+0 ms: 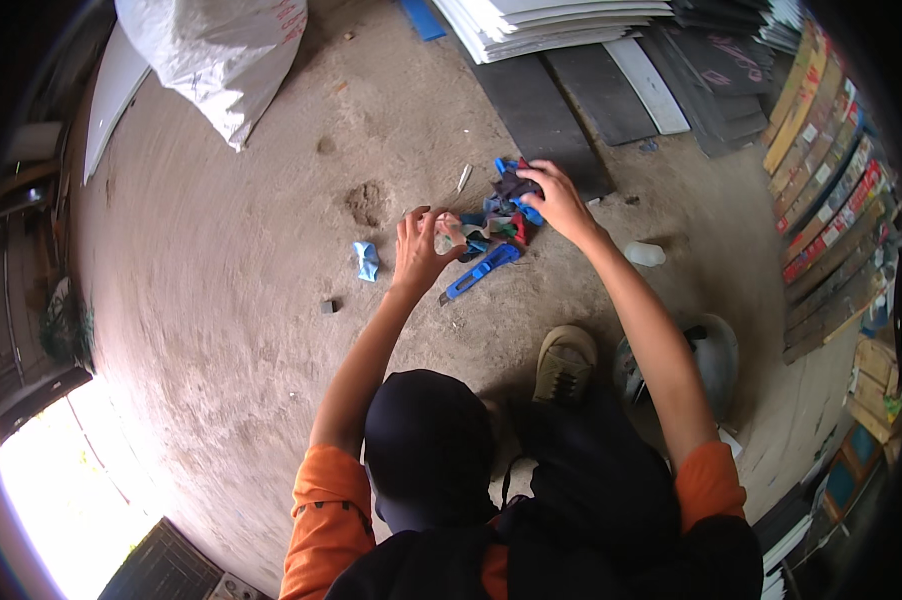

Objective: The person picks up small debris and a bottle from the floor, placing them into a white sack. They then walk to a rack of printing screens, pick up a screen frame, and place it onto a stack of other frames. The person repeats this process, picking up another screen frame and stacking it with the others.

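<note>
Black-and-orange clothing is framing work over a concrete floor. The right grip is pinching a dark cloth-like scrap; the left grip is curving, fingers spread, beside a multicolored scrap pile, apparently hemming it in. Between both grips, nearer the body, a blue utility knife is lying, seemingly for easy reach; a crumpled light-blue wrapper is resting left of the left grip.

Worn concrete floor, bright opening
</note>
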Available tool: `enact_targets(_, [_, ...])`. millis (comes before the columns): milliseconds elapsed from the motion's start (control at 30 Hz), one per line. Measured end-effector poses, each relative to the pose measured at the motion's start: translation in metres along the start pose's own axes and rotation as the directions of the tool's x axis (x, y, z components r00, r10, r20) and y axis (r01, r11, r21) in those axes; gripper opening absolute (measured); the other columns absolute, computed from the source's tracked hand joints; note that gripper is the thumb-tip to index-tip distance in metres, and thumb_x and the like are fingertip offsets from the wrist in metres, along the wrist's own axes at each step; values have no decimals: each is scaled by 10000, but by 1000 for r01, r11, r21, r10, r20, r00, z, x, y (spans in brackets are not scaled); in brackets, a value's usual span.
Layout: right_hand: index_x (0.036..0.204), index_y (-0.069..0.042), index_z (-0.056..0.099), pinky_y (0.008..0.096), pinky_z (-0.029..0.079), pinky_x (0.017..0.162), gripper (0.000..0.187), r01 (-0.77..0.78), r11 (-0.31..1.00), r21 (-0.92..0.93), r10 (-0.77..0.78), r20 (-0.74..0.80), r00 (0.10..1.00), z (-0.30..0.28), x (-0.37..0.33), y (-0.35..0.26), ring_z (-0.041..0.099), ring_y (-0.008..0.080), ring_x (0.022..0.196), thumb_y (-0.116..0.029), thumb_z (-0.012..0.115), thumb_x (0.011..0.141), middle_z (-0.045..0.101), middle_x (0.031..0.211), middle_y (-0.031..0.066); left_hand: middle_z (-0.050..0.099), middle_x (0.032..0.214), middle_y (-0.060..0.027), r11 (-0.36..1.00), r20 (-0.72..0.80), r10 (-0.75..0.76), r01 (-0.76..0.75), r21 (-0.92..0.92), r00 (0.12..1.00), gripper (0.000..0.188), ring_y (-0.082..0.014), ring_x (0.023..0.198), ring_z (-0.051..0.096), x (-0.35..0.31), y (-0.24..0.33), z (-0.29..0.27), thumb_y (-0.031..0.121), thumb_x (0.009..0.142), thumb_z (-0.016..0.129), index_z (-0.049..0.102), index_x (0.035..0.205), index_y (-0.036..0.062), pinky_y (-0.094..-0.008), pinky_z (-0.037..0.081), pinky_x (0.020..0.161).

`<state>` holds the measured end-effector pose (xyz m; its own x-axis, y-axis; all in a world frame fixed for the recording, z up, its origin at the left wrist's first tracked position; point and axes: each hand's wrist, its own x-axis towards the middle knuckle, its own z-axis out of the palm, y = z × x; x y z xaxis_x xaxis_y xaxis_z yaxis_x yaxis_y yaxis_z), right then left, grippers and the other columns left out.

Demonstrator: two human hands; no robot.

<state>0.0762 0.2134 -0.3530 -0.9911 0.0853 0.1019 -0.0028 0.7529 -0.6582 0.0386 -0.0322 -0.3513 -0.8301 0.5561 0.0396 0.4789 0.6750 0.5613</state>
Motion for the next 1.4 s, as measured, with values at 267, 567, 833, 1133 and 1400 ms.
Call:
enact_targets(267, [1207,-159,390,439,408,827,675,135,920,-367,-28,285,958,28,-3,-17,359,369,1063,-86,692,609,342,1222,141,439,1014,-68,999,131,-23,20,26,991,489,-255,962,448,6,8,3,251,635,678,487,1083,203,-351,457,762])
enact_targets(567, [967,-62,568,345,423,766,326,8,995,95,-14,54,998,48,-11,-39,498,281,923,13,599,651,530,989,124,580,853,-142,841,77,-338,338,-422,938,162,-257,748,597,14,6,31,81,717,552,576,874,48,-326,480,642])
enact_targets(833, [944,-22,566,322,458,696,283,-150,926,346,137,60,989,55,-1,-70,583,246,793,-55,642,673,590,847,124,601,951,-99,490,262,-337,406,-771,904,264,-160,892,567,6,-6,18,54,758,521,542,1021,41,-293,472,742])
enact_targets(1133, [984,-58,537,355,407,784,370,-73,957,-279,70,-23,997,51,6,-28,453,301,939,-23,648,633,503,1052,105,396,1089,-85,798,-294,-489,557,228,821,417,-307,986,396,-43,-39,-34,95,675,637,475,1051,175,-393,377,823])
enact_targets(1400, [931,-73,530,378,410,759,341,-48,957,-286,23,-91,996,67,3,-39,490,304,868,22,623,617,554,916,109,487,965,-98,858,-279,-468,507,84,838,254,-283,913,483,-60,-79,-29,38,714,581,562,952,127,-337,422,777])
